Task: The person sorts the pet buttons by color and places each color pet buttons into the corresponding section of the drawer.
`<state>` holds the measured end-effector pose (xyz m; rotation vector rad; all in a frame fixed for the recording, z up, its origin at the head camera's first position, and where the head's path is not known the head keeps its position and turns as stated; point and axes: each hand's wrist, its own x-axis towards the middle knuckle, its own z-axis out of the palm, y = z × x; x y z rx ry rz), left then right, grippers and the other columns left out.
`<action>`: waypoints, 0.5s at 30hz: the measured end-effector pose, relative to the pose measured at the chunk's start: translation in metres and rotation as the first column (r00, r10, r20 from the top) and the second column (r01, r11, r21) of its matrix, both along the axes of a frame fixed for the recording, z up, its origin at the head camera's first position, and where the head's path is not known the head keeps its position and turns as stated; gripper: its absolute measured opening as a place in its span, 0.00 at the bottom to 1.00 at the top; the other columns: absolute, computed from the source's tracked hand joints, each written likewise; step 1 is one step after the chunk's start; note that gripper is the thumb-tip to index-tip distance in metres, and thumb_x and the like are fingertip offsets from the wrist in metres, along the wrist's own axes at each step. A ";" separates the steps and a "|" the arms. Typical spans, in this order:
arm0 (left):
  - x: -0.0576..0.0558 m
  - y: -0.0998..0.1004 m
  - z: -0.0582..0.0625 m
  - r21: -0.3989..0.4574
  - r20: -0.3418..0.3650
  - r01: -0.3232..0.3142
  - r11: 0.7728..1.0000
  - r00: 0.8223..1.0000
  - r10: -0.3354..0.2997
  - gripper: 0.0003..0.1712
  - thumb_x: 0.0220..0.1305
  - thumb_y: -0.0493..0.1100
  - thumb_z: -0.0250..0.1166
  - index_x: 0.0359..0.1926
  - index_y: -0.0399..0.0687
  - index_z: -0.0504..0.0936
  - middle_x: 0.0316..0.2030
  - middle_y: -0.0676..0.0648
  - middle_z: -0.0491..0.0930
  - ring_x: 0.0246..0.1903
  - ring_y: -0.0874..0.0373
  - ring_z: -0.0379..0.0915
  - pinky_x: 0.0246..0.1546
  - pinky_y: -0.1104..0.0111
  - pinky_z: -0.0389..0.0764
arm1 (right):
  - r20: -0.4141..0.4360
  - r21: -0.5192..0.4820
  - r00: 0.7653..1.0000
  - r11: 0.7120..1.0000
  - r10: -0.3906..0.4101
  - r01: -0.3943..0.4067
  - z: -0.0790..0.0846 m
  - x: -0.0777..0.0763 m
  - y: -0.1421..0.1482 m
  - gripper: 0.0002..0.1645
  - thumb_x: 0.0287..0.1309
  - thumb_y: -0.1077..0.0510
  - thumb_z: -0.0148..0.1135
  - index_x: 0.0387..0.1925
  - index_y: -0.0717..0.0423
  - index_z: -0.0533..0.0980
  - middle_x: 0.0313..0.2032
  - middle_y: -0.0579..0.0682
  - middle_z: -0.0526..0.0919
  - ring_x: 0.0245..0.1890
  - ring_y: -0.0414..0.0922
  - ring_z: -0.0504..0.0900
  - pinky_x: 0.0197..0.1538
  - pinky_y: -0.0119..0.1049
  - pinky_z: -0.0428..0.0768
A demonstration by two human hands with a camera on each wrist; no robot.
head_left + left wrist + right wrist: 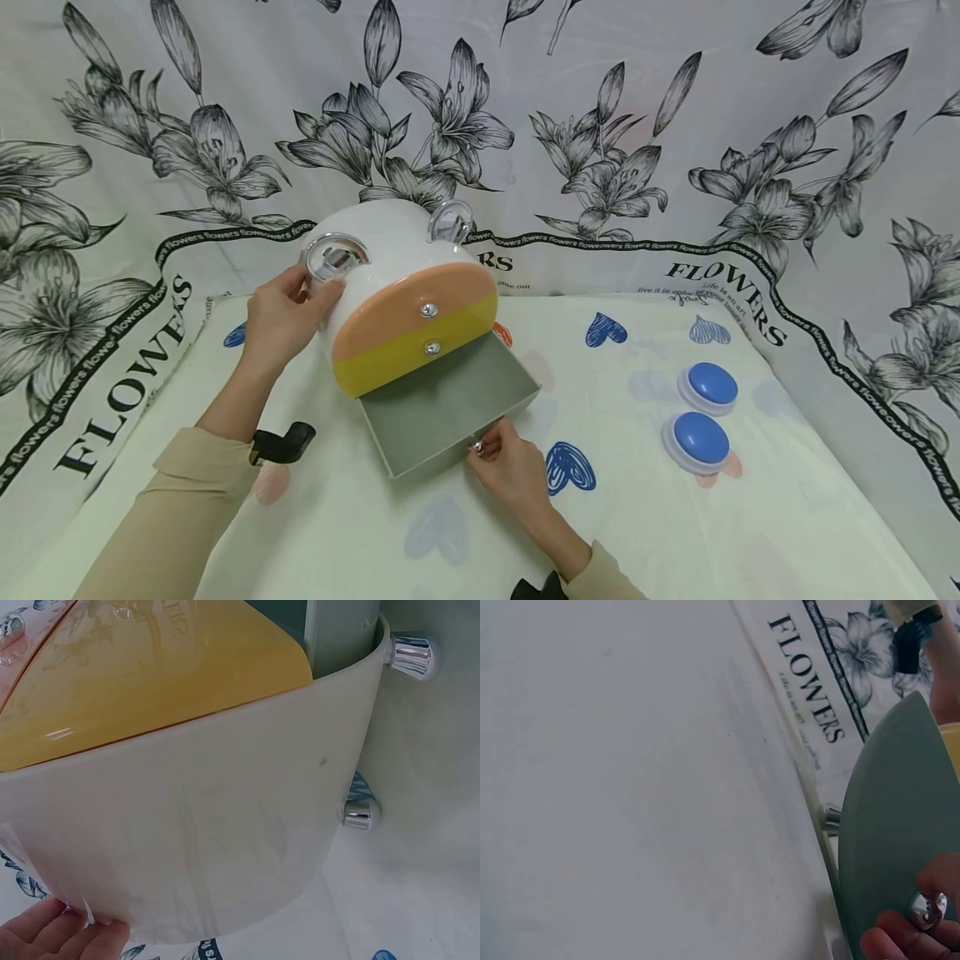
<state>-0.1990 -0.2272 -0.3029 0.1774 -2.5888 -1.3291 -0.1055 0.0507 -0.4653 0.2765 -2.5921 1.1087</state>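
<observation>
A small white drawer cabinet with a rounded body stands on the cloth, tilted to one side in the head view. Its front has an orange drawer and a yellow drawer, both closed. Below them the grey-green drawer is pulled far out. My left hand grips the cabinet's left side, thumb beside a round silver-rimmed ear. With thumb and fingers, my right hand pinches the green drawer's silver knob. Short silver feet show under the cabinet in the left wrist view.
Two blue push buttons on white bases sit to the right on the heart-patterned cloth. A flower-printed curtain rises behind and at both sides. A second round ear sticks up from the cabinet top.
</observation>
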 end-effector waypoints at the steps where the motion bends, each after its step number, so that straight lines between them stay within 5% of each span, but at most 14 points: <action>1: 0.000 0.000 0.000 0.001 0.004 -0.001 1.000 1.000 0.001 0.42 0.55 0.69 0.55 0.64 0.49 0.67 0.61 0.44 0.68 0.58 0.44 0.64 0.52 0.53 0.75 | -0.001 -0.002 1.000 1.000 0.001 -0.001 0.000 0.000 0.000 0.13 0.42 0.57 0.68 0.25 0.49 0.70 0.19 0.40 0.79 0.19 0.32 0.76 0.21 0.22 0.70; 15: 0.000 0.000 0.001 -0.004 0.020 -0.003 1.000 1.000 0.003 0.44 0.55 0.70 0.54 0.66 0.49 0.64 0.61 0.43 0.68 0.58 0.44 0.64 0.51 0.53 0.75 | 0.015 0.003 1.000 1.000 -0.023 0.023 0.001 0.007 0.004 0.13 0.40 0.57 0.68 0.25 0.49 0.70 0.18 0.40 0.80 0.18 0.31 0.77 0.20 0.22 0.70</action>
